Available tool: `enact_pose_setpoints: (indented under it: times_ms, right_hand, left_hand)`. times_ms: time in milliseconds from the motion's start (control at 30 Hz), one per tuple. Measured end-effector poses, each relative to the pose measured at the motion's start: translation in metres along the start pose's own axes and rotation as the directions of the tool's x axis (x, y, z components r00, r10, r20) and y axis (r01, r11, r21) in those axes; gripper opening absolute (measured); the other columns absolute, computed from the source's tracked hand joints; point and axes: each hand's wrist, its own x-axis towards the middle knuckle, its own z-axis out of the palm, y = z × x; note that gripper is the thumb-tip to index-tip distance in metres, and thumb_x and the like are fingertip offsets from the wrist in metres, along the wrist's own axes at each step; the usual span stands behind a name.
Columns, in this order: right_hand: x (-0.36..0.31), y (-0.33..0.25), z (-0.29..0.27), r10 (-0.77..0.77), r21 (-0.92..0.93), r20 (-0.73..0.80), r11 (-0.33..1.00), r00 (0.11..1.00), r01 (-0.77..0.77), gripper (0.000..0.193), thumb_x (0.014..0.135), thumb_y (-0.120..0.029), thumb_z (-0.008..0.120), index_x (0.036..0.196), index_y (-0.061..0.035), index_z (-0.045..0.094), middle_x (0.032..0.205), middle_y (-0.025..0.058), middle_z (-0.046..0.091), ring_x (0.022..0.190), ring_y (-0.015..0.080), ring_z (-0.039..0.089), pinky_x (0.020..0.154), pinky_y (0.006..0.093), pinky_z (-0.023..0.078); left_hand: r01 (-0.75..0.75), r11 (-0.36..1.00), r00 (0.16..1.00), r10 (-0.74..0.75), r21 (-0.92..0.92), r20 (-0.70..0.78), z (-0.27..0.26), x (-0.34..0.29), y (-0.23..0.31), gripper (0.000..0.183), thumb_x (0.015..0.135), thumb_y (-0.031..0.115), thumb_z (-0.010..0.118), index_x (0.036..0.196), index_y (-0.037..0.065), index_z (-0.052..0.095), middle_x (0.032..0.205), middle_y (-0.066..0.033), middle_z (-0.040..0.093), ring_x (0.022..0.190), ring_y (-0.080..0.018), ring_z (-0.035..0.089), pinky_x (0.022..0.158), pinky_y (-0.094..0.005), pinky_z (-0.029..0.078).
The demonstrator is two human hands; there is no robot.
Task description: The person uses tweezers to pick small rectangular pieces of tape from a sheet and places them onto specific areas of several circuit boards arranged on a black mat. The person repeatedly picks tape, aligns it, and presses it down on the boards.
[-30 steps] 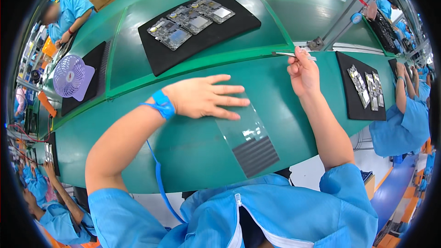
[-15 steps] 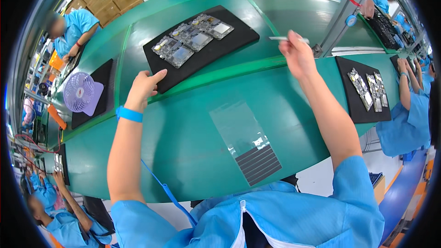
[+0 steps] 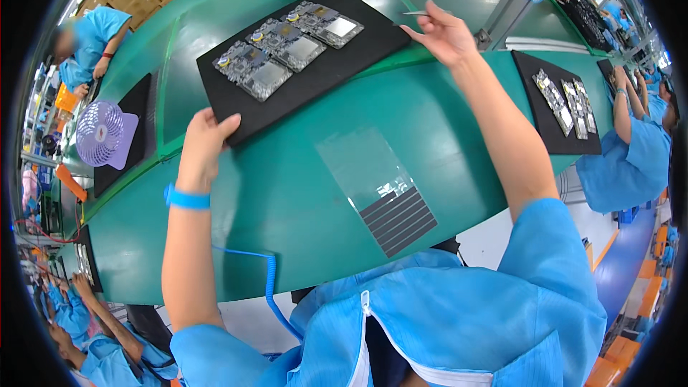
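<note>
A black mat (image 3: 315,82) lies tilted across the bench and carries three circuit boards with silver shields: a left board (image 3: 252,72), a middle board (image 3: 287,44) and a right board (image 3: 326,24). My left hand (image 3: 206,140) grips the mat's near left corner, thumb on top, fingers hidden under it. At the opposite corner is my right hand (image 3: 446,34), its thumb at the mat's edge. Thin metal tweezers (image 3: 416,13) stick out leftward between its fingers. Closer to me, a clear film sheet (image 3: 358,165) with several dark strips (image 3: 398,221) lies on the green bench.
A blue wrist strap (image 3: 188,198) circles my left wrist; its coiled cord (image 3: 270,279) hangs over the bench edge. A purple fan (image 3: 104,132) stands at left. Another black mat (image 3: 534,75) with boards lies at right. A metal post (image 3: 512,14) rises behind my right hand. Co-workers sit around.
The mat with its boards has shifted toward me, my left hand still on its corner. My right hand has moved leftward to the mat's right corner, with the tweezers in it. The view has tilted.
</note>
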Motion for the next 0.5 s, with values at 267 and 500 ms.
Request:
enact_pose_setpoints:
  times_ms: [267,500]
  right_hand:
    - [-0.140,-0.014,-0.010,0.030,0.115,-0.150,0.993,0.988,-0.013,0.008,0.090,-0.010,0.060,0.083,-0.0081,0.060,0.065,-0.0001,0.054,0.063,0.0110,0.054,0.110,0.0585,0.027]
    - [-0.142,-0.007,-0.010,0.028,0.101,-0.215,0.995,0.976,-0.007,0.010,0.092,-0.013,0.059,0.083,-0.0089,0.059,0.065,-0.0011,0.053,0.062,0.0102,0.053,0.108,0.0597,0.030]
  left_hand:
    - [0.000,0.864,0.998,-0.028,0.503,0.048,0.028,-0.133,0.008,0.051,0.087,0.016,0.064,0.128,-0.006,0.044,0.107,-0.0124,0.059,0.087,-0.0210,0.060,0.063,-0.0331,0.049]
    - [-0.843,0.453,0.508,0.492,0.290,0.707,0.136,-0.197,0.028,0.060,0.078,0.032,0.070,0.131,0.014,0.052,0.136,-0.0155,0.044,0.124,-0.0343,0.043,0.095,-0.0519,0.037]
